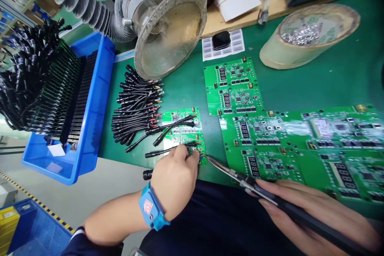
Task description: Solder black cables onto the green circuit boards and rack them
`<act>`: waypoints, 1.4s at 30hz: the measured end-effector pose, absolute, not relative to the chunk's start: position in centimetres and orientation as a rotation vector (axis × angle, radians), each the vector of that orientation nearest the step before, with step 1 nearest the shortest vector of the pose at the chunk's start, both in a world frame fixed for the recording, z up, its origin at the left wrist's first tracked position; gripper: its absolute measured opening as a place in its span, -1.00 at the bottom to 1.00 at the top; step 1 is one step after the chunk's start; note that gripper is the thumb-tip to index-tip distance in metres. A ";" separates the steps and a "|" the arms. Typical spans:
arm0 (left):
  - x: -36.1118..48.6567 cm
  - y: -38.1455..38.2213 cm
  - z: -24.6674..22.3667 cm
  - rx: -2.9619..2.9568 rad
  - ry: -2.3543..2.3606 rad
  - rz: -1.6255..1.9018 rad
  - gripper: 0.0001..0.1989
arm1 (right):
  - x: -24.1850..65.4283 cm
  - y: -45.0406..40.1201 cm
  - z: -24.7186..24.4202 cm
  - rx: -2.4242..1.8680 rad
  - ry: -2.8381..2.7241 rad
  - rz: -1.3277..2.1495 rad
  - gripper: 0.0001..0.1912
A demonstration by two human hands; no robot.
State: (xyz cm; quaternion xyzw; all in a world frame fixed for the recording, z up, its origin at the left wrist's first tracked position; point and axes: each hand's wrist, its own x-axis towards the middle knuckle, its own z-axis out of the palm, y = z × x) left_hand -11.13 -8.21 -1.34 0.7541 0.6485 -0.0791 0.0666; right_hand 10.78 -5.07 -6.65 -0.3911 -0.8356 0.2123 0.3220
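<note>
My left hand [177,180], with a blue wrist strap [152,208], is closed over the lower end of a small green circuit board [180,111]. Its fingers pinch a short black cable, mostly hidden by the hand; a connector end [147,175] shows at the hand's left. More black cables [168,128] lie across the board, coloured wire ends to the right. My right hand [324,212] grips a soldering iron [267,196] like a pen. The iron's tip is at the board's lower right edge, close to my left fingertips; contact is too small to tell.
A pile of black cables [135,116] lies at left, beside a blue bin [100,88] of boards with cables. A fume extractor hood [171,32] hangs above. Larger circuit board panels [291,144] lie at right, below a cardboard tube [300,54] holding metal bits.
</note>
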 end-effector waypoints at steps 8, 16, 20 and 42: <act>-10.8 -7.6 -0.7 2.344 1.909 -0.372 -0.82 | 11.4 -5.3 -7.4 -0.952 -2.214 0.606 -0.81; -10.5 -7.3 -0.4 2.316 1.904 -0.410 -0.88 | 13.0 -5.5 -8.1 -0.991 -2.185 0.648 -0.70; -10.8 -7.5 -0.5 2.313 1.914 -0.356 -0.86 | 10.9 -4.6 -6.6 -0.974 -2.109 0.610 -0.81; -13.3 -7.1 -1.6 2.297 1.677 0.126 -0.83 | 9.9 -4.0 -5.9 -0.905 -2.117 0.632 -0.84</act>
